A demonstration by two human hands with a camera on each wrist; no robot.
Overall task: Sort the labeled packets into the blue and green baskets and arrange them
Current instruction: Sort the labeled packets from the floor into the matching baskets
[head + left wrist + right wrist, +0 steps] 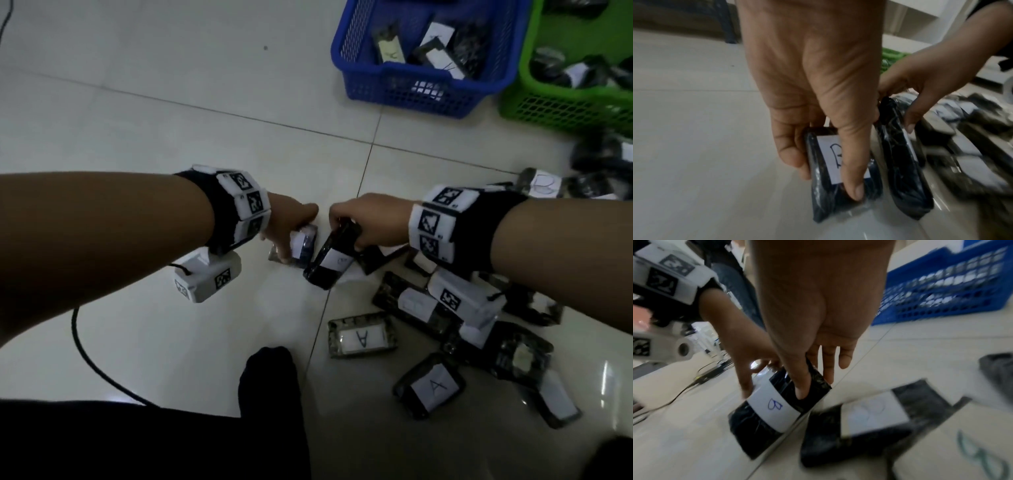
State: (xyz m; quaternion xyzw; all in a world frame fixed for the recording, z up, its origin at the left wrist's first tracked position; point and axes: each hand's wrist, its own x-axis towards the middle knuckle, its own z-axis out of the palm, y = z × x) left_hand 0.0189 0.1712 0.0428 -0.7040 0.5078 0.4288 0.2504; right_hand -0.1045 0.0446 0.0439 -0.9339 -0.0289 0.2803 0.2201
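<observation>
My left hand (291,236) pinches a dark plastic packet (305,248) low over the floor, thumb (855,186) across its white label (828,155) and fingers (793,155) on its left edge. The thumb partly covers the handwritten letter. Just to the right, my right hand (346,233) grips the upper end of a second dark packet (329,265), which is tilted, its label marked B (774,408). The blue basket (411,92) at the back right and the green basket (561,109) beside it each hold several packets.
Several loose packets lie on the tiled floor at the right, two labelled A (362,335) (432,387), another marked B (871,408). A black cable (89,349) curves across the floor at the left. My dark-clothed leg (270,383) is at the bottom.
</observation>
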